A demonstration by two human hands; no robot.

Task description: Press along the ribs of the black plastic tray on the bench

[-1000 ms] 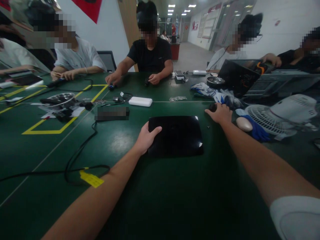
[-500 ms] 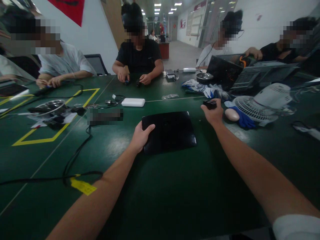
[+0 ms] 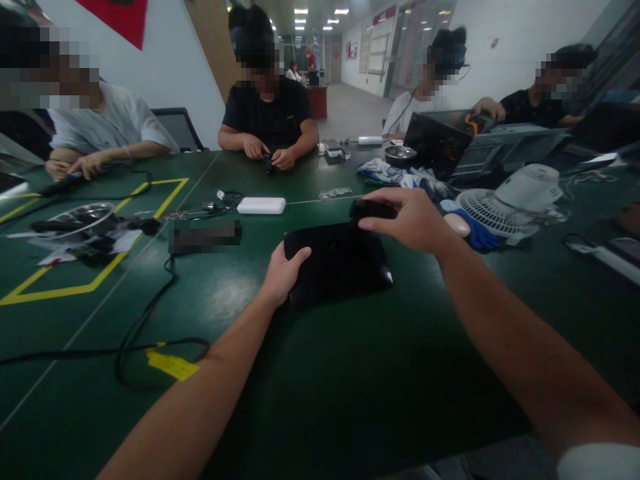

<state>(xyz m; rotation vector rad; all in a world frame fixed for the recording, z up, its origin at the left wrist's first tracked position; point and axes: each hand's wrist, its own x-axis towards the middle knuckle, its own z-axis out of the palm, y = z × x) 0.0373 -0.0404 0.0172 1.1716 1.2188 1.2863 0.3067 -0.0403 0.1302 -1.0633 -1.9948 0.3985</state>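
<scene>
A flat, glossy black panel with rounded corners [image 3: 340, 270] lies on the green table; I cannot tell whether it is a laptop lid or a screen back. My left hand [image 3: 281, 275] grips its left edge, thumb on top and fingers out of sight beneath. Between the thumb and fingers of my right hand [image 3: 415, 219] is a small black block-shaped object [image 3: 369, 209], partly covered by the fingers. It is over the panel's far right corner; whether the two touch is unclear.
A white power bank-like box [image 3: 261, 205] and a blurred-out dark item [image 3: 205, 237] lie beyond and left. Black cable [image 3: 145, 313] with a yellow tag runs by my left forearm. At right are a white fan [image 3: 505, 207] and blue glove [image 3: 481, 233]. Several people sit across the table.
My right hand has moved left with the small black object, from beside the panel to above its far right corner. My left hand keeps its grip on the panel. The view has shifted slightly.
</scene>
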